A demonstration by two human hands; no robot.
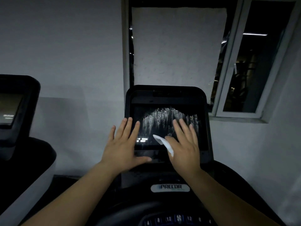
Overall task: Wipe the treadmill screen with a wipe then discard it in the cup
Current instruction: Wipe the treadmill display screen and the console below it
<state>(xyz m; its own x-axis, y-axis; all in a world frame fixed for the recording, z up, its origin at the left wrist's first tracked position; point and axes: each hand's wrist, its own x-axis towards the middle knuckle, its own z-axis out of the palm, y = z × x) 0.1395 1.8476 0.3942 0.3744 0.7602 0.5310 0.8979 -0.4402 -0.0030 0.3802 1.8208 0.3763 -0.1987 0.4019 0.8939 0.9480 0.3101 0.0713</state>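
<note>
1. The treadmill screen (166, 126) sat at the centre of the frame, dark, with a pale streaky smear of droplets across its upper middle.
2. The left hand (123, 147) lay flat at the screen's lower left corner, grip wide, fingers spread and straight, thumb stretched along the lower bezel; it held nothing.
3. The right hand (184, 144) lay over the lower right part of the screen, fingers straight and slightly spread, grip wide.
4. The wipe (163, 143), white and folded, stuck out from under the right hand's thumb side, its tip pointing to the upper left over the glass; it looked pressed under the palm rather than pinched.
5. A Precor badge (170, 187) showed below the console, lower centre.
6. A second console (14, 108) stood at the left edge.
7. A window (254, 59) with a white frame filled the upper right.
8. No cup could be made out.
</note>
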